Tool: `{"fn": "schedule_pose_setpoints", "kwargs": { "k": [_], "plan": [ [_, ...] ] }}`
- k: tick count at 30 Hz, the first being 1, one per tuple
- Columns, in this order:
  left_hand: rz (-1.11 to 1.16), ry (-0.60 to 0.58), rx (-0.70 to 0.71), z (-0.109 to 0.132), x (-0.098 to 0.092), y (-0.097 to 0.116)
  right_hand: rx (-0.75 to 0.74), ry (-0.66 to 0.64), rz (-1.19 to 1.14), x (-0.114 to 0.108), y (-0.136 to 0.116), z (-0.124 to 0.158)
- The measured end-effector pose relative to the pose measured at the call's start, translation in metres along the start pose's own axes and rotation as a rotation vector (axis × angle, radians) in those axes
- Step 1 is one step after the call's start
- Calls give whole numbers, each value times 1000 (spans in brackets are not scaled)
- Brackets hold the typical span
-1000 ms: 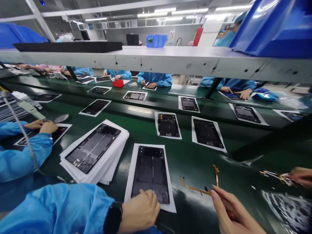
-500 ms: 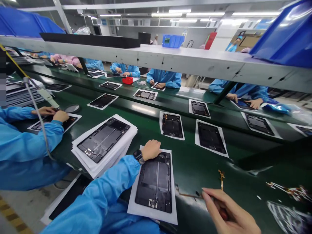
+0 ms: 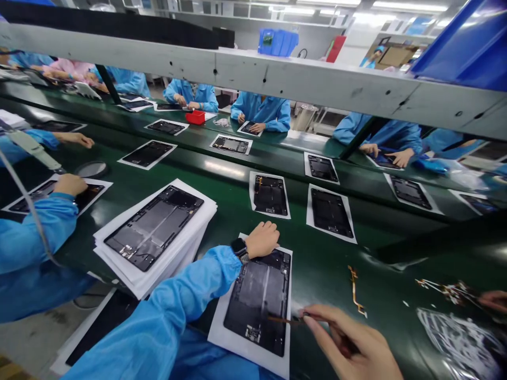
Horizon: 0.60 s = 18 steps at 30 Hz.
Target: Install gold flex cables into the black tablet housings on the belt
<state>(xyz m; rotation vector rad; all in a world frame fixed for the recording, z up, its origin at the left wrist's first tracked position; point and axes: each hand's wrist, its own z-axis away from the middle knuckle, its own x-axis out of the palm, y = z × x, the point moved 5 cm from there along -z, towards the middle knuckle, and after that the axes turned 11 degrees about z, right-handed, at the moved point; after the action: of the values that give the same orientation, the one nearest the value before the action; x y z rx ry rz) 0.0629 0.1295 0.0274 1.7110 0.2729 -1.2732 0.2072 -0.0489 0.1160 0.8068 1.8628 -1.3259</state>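
Note:
A dark tablet back housing (image 3: 261, 298) lies on a white sheet (image 3: 222, 335) on the green conveyor belt (image 3: 320, 266) in front of me. My left hand (image 3: 262, 239), in a blue sleeve with a black watch, rests closed on the housing's far left corner. My right hand (image 3: 348, 345) is at the lower right, fingers pinched on a thin copper-coloured flex strip (image 3: 283, 319) that reaches over the housing's right edge. Part of the same strip or a second flex piece (image 3: 355, 298) lies on the belt to the right; I cannot tell which.
A stack of white sheets topped by another housing (image 3: 152, 227) sits to the left. More housings on sheets (image 3: 330, 212) ride the belt beyond. A co-worker's blue sleeve (image 3: 35, 232) is at the left, another hand (image 3: 493, 301) at the far right. A grey shelf (image 3: 277, 79) runs overhead.
My left hand went from the housing's near edge to its far left corner. My right hand carried the flex strip leftward, from the bare belt to the housing's right edge.

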Motion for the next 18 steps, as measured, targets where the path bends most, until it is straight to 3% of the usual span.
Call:
{"fn": "schedule_pose_setpoints", "kwargs": {
  "k": [2,4,6,8,10,13,18],
  "plan": [
    [206,35,32,20,-11,8,20,-51,-10,5,-3,-18],
    [634,-22,61,53,-14,16,61,-142,-48,16,-1,-43],
    [1020,-134,-7,89,-4,19,91,-250,-123,36,4,-71],
    [1154,-152,-141,118,11,14,92,-325,-181,59,9,-98],
    [1073,-23,-231,134,21,3,78,-370,-167,85,15,-121],
    [686,137,-280,139,24,-11,117,-449,-98,124,26,-144],
    [136,126,-249,129,10,-13,175,-506,-36,164,40,-165]
  ]
}}
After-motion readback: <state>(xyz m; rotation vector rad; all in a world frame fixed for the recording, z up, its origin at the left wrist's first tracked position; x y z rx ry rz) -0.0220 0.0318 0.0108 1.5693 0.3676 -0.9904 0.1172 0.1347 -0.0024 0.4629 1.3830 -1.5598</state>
